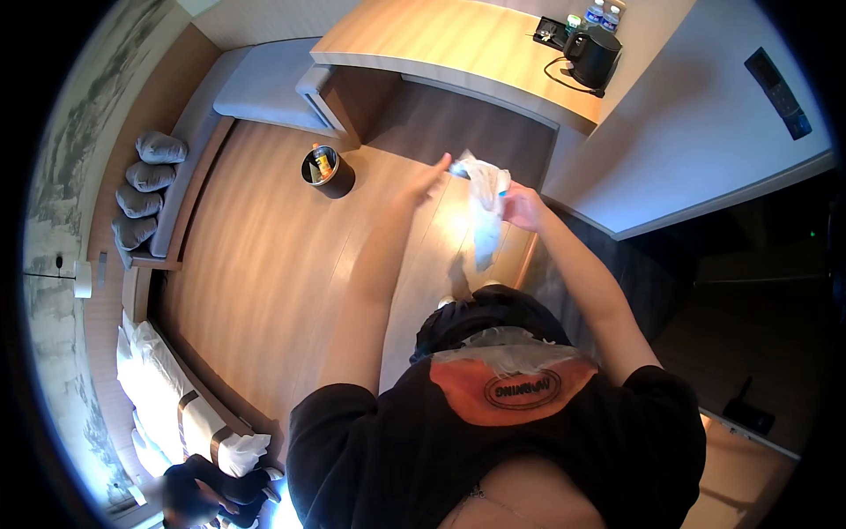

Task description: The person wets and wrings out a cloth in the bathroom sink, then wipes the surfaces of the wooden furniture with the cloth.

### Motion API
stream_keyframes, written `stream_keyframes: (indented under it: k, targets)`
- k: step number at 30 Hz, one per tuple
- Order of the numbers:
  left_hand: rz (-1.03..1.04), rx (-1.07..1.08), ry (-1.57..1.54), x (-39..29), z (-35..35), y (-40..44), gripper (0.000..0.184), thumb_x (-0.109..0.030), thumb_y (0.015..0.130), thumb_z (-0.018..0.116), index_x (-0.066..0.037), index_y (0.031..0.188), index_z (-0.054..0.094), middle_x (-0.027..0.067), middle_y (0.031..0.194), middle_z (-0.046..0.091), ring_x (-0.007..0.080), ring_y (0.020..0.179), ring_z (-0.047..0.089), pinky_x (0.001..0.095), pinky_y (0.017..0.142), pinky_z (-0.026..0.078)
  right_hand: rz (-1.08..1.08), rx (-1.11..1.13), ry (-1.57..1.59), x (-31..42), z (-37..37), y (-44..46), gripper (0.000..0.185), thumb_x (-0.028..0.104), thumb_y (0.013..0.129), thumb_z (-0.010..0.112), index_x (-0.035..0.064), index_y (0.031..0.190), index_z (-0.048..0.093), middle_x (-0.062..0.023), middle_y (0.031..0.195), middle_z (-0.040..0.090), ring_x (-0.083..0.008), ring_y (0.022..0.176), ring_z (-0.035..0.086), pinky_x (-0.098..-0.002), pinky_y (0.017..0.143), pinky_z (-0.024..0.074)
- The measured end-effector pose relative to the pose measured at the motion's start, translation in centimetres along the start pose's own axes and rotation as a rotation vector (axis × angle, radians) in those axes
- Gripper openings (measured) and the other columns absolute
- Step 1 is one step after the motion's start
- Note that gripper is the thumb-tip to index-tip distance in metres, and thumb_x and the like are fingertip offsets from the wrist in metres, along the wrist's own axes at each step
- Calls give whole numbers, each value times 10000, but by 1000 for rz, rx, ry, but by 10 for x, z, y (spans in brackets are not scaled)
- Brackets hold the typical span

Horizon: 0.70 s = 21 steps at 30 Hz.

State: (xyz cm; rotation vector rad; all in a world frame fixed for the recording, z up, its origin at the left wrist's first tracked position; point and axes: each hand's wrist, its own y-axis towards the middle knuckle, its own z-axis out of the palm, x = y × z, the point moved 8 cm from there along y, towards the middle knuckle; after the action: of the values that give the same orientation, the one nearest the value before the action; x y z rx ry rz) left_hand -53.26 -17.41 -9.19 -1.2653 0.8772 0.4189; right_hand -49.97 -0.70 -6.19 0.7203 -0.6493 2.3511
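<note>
A crumpled white, partly translucent plastic bag point(486, 207) hangs in front of my body, above the wooden floor. My right hand point(523, 207) grips its right side, with a bit of blue showing by the fingers. At the bag's upper left, my left hand point(430, 182) is slightly blurred, thumb raised; whether its fingers touch the bag is unclear. A black waste bin point(338, 183) holding an orange bottle point(322, 161) stands on the floor to the left of my left hand.
A wooden desk point(441, 40) with a black kettle point(593, 60) and water bottles is ahead. Along the left runs a bench point(264, 84) with grey cushions point(150, 176). A bed point(167, 379) and another person point(198, 494) are at lower left.
</note>
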Motion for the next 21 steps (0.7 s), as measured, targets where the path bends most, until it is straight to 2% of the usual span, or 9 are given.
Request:
stream_keyframes:
  k: [1,2,3,5,11,14,16,19,21]
  targets:
    - [-72,218,-97,29,26,30,1041,-820,637,293,36,1219,401,196,1291,362,302,1210,308,450,993,179,-10,38,24,1,7,1,432,108,746,495,78,1171,425,-61,1123,506,-227,985,519,-444,858,393]
    - [-55,408,-181,34,62,26,979,-797,677,246,22,1175,445,162,1163,494,259,1128,421,443,943,280,-10,17,-74,1,4,3,521,85,725,500,120,1230,374,-79,1183,457,-260,1069,474,-449,857,400]
    - [92,337,-320,16,86,2,847,-718,757,261,12,1122,490,115,1072,555,223,1025,510,407,900,347,-5,-36,-126,1,-5,5,520,66,726,499,115,1229,375,-78,1176,461,-257,1066,476,-444,854,404]
    - [175,333,-311,16,98,4,563,-507,876,333,-24,1091,523,91,1032,577,179,967,523,340,878,372,11,-144,-229,-1,-28,9,519,29,729,499,104,1227,375,-75,1162,469,-251,1062,481,-435,848,413]
    - [308,30,-122,25,80,27,320,-298,868,488,-13,958,603,68,926,605,120,855,544,280,836,389,119,-192,-431,13,-67,-7,342,72,762,571,37,1095,499,-79,972,564,-201,875,559,-355,772,453]
    - [500,-64,-90,6,66,19,364,-350,890,405,-60,1004,593,45,943,616,121,910,511,275,802,368,212,-170,-436,9,-88,-15,326,85,771,574,55,1090,510,-68,959,567,-189,841,558,-356,749,449]
    - [543,-138,-90,0,56,16,397,-395,888,371,-88,997,599,37,874,631,113,876,512,277,746,375,219,-176,-400,11,-88,-23,367,78,776,543,53,1137,481,-66,1042,549,-198,941,532,-369,796,433]
    - [168,39,42,17,68,20,414,-441,862,410,-84,953,601,37,890,622,125,855,530,290,711,395,159,-127,-269,17,-73,-35,415,64,766,523,72,1175,452,-54,1106,524,-195,1021,494,-370,826,415]
    - [175,17,168,17,86,13,403,-441,841,458,-70,918,595,41,899,614,127,834,543,284,685,403,134,-93,-236,19,-54,-39,420,29,762,499,89,1174,449,-47,1117,509,-195,1042,473,-380,838,408]
